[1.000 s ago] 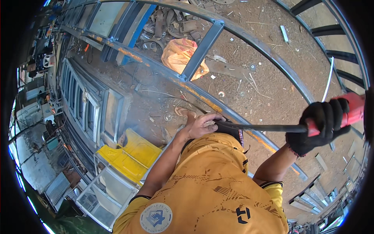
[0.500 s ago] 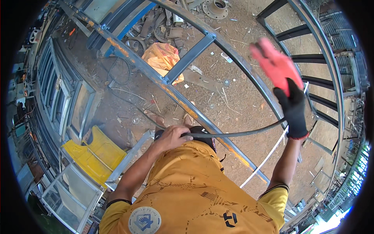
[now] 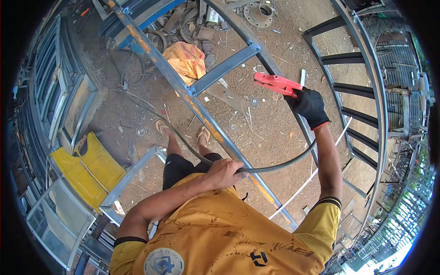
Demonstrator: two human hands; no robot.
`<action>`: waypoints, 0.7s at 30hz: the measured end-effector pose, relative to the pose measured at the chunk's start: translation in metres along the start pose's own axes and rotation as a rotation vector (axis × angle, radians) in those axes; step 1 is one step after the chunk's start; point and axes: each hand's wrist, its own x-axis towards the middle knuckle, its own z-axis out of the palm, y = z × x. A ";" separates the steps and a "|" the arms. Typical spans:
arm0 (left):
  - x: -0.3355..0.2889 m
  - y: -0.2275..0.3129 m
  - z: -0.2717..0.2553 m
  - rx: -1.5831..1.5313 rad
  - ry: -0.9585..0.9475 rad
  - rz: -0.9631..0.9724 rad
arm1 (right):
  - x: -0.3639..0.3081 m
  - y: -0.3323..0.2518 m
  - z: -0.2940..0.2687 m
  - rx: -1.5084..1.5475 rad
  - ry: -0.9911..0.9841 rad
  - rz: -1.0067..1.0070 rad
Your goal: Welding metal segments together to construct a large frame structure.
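My right hand (image 3: 308,109), in a black glove with a red cuff, is closed round the handle of a red welding clamp (image 3: 276,84). The clamp's nose points left, over the curved bar of a steel frame (image 3: 268,59). My bare left hand (image 3: 225,173) grips a dark welding cable (image 3: 284,167) in front of my waist. From there the cable sags rightward and rises toward my right forearm, where its end is hidden. On the other side of the left hand it runs away past my feet across the ground.
A straight rusty bar (image 3: 201,110) and a crosspiece (image 3: 224,69) belong to the frame before me. Another ribbed frame (image 3: 350,89) stands right. A yellow panel (image 3: 87,172) lies left, near metal window frames (image 3: 59,87). Beyond are an orange sack (image 3: 185,62) and a flanged pipe (image 3: 259,16).
My right hand has swung left and nearer with the red clamp, which now points left instead of up-left. The left hand has shifted slightly right, still on the cable. The view has shifted too.
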 end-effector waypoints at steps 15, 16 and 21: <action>0.009 -0.011 0.000 -0.025 -0.024 -0.013 | 0.022 -0.002 0.005 -0.028 0.026 0.011; 0.009 -0.011 -0.001 -0.029 -0.029 -0.020 | 0.023 -0.002 0.004 -0.028 0.036 0.007; 0.007 -0.009 -0.004 0.006 -0.011 -0.024 | 0.029 -0.003 0.006 -0.057 0.030 0.025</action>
